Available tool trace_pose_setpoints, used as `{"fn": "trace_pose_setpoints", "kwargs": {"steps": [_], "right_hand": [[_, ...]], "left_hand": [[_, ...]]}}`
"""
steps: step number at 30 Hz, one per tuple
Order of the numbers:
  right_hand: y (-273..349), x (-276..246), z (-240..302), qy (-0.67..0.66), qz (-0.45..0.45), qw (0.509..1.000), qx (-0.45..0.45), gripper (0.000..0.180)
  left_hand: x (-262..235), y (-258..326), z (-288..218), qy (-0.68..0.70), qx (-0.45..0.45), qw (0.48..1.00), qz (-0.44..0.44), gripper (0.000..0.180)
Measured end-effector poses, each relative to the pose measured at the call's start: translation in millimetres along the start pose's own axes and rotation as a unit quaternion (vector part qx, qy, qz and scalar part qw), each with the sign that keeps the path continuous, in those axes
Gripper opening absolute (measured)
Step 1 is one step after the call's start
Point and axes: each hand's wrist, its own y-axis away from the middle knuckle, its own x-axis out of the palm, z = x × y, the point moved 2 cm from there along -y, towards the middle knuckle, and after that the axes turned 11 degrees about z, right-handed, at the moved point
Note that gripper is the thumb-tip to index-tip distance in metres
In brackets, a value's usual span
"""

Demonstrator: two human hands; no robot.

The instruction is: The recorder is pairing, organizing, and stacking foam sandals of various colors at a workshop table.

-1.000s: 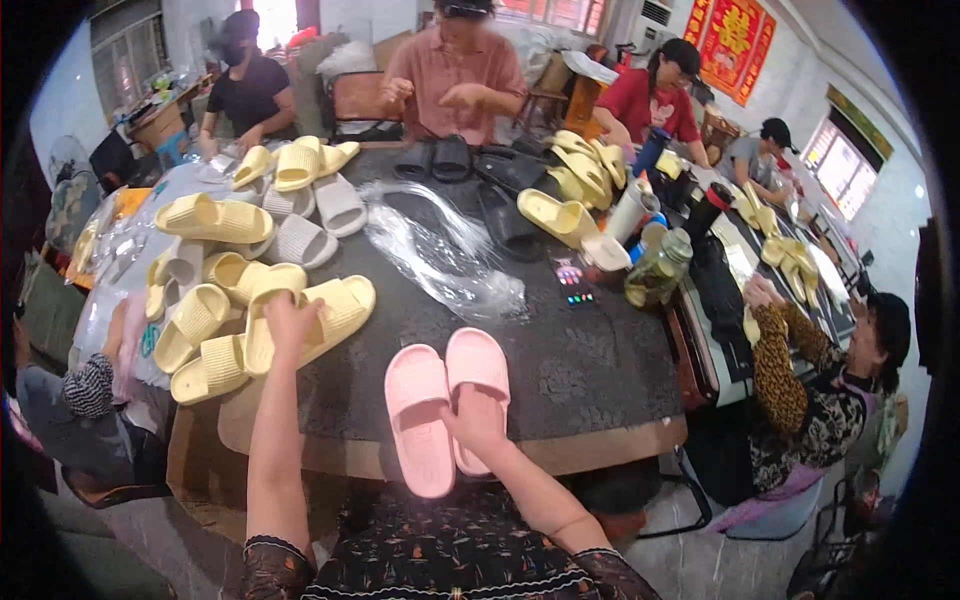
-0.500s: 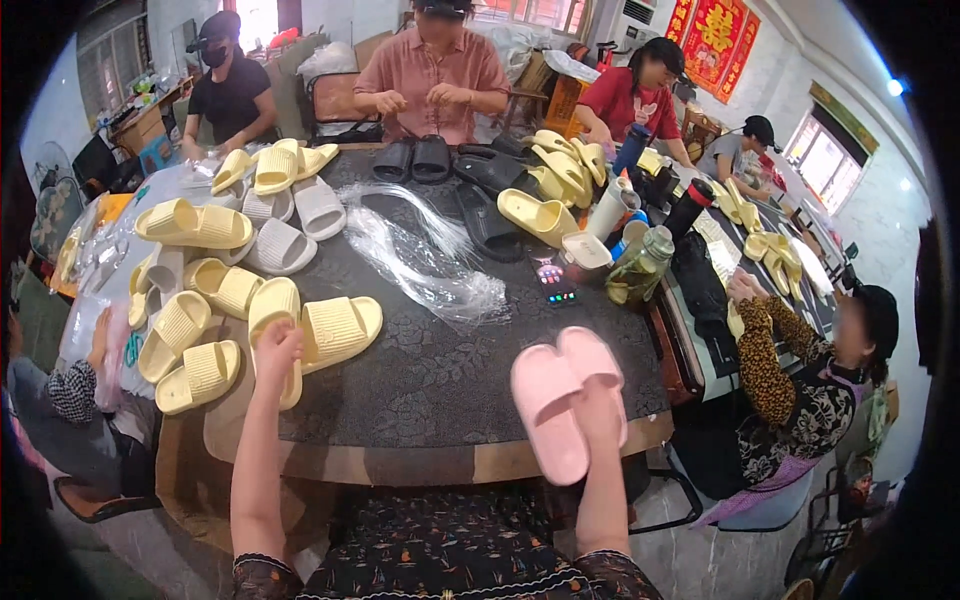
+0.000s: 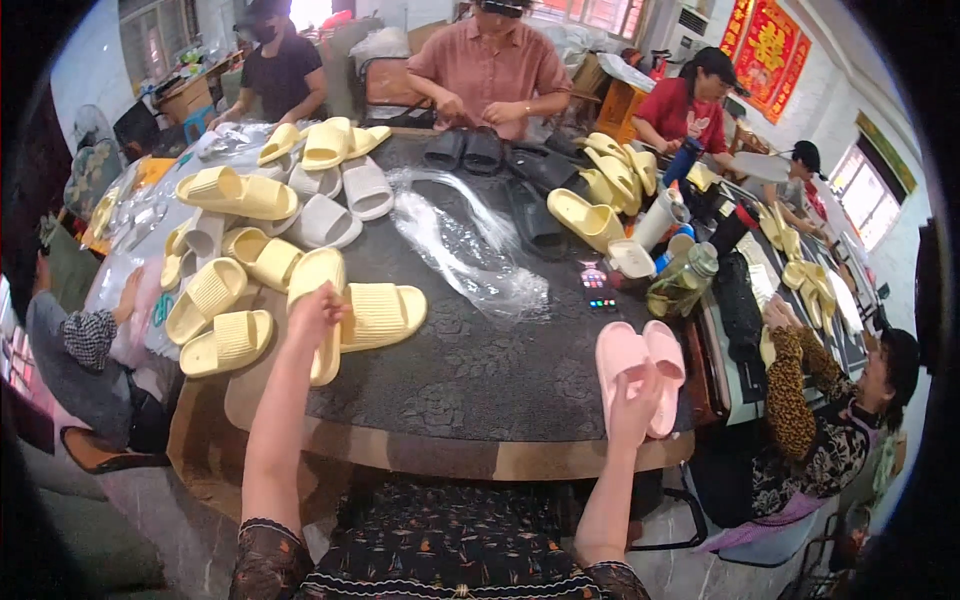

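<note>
Now right hand (image 3: 632, 408) grips pink slippers (image 3: 640, 365) — toes pointing away, upright.

My forearms are bare; my dark lace sleeves end at the elbows, above a black patterned garment.

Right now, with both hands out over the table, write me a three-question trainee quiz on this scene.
1. True or false: the right hand holds a pair of black slippers.
2. Multiple choice: the left hand rests on A) a clear plastic bag, B) a pale yellow slipper, C) a glass jar.
3. Fill in: the pink slippers are at the table's ____ edge, as the person sees it: left or right?

Key:
1. False. It grips the pair of pink slippers; the black slippers lie across the dark round table.
2. B. The clear plastic bag lies mid-table and the glass jar stands to the right.
3. Right.
</note>
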Motion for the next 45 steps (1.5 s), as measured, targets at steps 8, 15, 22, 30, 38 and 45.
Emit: {"fn": "trace_pose_setpoints", "kwargs": {"steps": [8, 15, 22, 30, 38, 45], "right_hand": [[67.0, 44.8, 161.6, -0.399, 0.472, 0.786, -0.015, 0.077], [54.1, 46.1, 189.3, -0.316, 0.370, 0.873, -0.035, 0.106], [19.1, 45.5, 153.5, -0.432, 0.474, 0.765, 0.054, 0.064], [-7.7, 63.3, 116.5, -0.441, 0.401, 0.803, -0.018, 0.029], [-0.3, 84.7, 134.4, -0.301, 0.362, 0.862, -0.187, 0.020], [2.2, 20.6, 171.2, -0.385, 0.401, 0.763, -0.329, 0.035]], "left_hand": [[82.8, 77.8, 33.0, 0.100, -0.081, 0.986, 0.109, 0.022], [139.9, 165.2, 29.6, 0.138, -0.155, 0.948, 0.239, 0.026], [131.9, 164.1, 32.0, 0.104, -0.151, 0.955, 0.234, 0.028], [131.1, 155.6, 51.6, 0.018, -0.163, 0.967, 0.197, 0.021], [138.7, 143.5, 113.6, 0.083, -0.267, 0.924, 0.262, 0.019], [136.7, 142.3, 102.5, 0.226, -0.232, 0.900, 0.292, 0.018]]}}
